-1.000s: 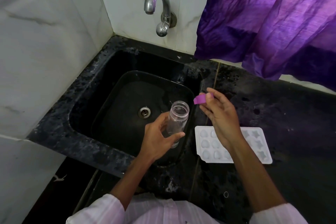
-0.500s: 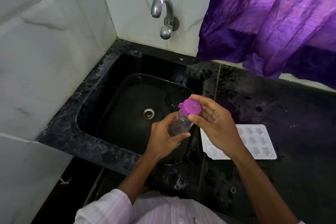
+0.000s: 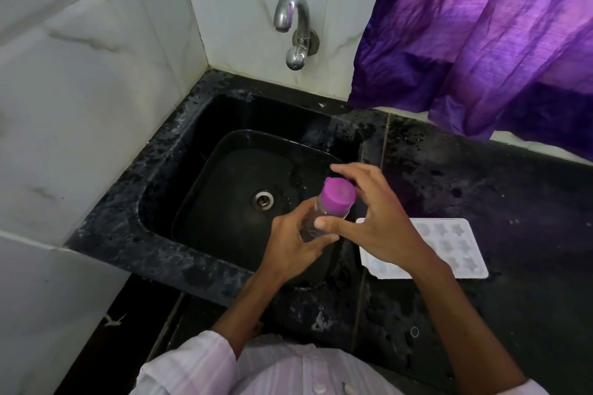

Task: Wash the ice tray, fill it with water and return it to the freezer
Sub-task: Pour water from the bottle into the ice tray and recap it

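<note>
While flat on counter (image 3: 481, 186), white star-celled ice tray (image 3: 455, 247).

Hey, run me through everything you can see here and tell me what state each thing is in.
bottle: tilted, capped, gripped by the left hand over the sink.
purple cap: on the bottle, fingers of the right hand round it.
ice tray: flat on the counter, cavities up, partly hidden by the right hand.
tap: no water running.
sink: drain uncovered.
</note>
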The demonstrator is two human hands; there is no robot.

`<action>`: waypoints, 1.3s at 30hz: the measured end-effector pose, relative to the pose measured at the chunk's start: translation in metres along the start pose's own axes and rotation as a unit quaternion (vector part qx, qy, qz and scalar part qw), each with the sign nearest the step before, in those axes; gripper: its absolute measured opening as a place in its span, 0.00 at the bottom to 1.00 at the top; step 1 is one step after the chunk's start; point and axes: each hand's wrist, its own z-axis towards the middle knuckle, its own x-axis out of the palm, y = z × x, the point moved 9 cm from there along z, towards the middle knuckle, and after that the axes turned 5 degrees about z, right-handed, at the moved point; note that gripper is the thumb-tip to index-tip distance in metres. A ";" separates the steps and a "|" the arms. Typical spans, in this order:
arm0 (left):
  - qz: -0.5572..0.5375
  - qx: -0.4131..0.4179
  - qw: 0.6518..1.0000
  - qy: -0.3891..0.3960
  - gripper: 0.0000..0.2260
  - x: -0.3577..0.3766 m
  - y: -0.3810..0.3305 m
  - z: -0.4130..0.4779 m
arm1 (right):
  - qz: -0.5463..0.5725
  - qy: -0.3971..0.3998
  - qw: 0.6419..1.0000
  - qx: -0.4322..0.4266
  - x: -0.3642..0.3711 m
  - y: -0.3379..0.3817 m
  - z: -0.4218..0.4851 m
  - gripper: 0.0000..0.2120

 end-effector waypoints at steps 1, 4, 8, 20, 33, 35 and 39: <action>0.001 0.000 1.000 0.002 0.27 0.000 0.000 0.001 | 0.019 0.030 0.999 -0.013 0.004 0.003 0.000 0.33; 0.002 -0.003 1.000 -0.008 0.27 -0.004 0.002 0.001 | 0.028 0.042 0.997 -0.059 0.003 0.013 0.004 0.24; -0.002 0.004 1.000 -0.009 0.28 -0.004 -0.001 0.001 | -0.040 -0.041 0.995 -0.077 -0.007 0.018 0.008 0.23; 0.005 0.018 1.000 -0.006 0.27 -0.006 -0.003 -0.001 | 0.025 0.015 0.998 -0.059 0.000 0.014 0.004 0.25; 0.027 0.050 0.998 -0.028 0.23 -0.004 -0.021 -0.003 | -0.038 -0.027 0.997 0.057 0.004 0.008 -0.002 0.41; 0.023 0.051 0.998 -0.032 0.22 -0.006 -0.022 -0.003 | 0.032 0.016 0.999 0.032 0.008 0.010 -0.004 0.42; 0.016 0.037 0.999 -0.037 0.25 -0.008 -0.014 -0.001 | 0.157 0.006 0.988 -0.002 -0.003 0.011 -0.005 0.27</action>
